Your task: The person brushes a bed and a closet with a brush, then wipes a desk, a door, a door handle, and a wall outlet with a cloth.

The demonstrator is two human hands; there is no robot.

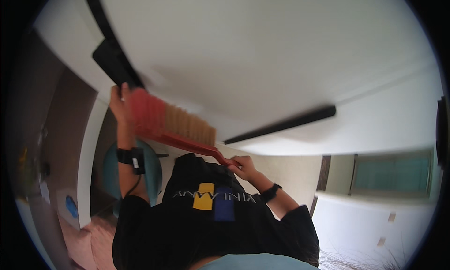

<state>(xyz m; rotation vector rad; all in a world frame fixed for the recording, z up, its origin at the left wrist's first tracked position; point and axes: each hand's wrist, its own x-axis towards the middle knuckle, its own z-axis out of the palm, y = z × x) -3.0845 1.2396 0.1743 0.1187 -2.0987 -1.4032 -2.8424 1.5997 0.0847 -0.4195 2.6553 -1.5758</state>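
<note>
My right hand (243,168) is closed round the handle of a long red brush (187,143). Its bristles point up and away from me, red toward the left end and beige nearer the handle. The brush slants up to the left. At its far end, my left hand (120,103) is raised with its fingers stretched up, close to the red bristles and the lower end of a black block (112,61). Whether the fingers touch either one is hard to tell, as that area is blurred.
A large white surface (281,49) fills the space ahead, with a long black bar (281,124) on its right part. A blue-green stool (152,171) stands by my left arm. Pink cloth (93,242) lies lower left, and a greenish window (393,174) is at right.
</note>
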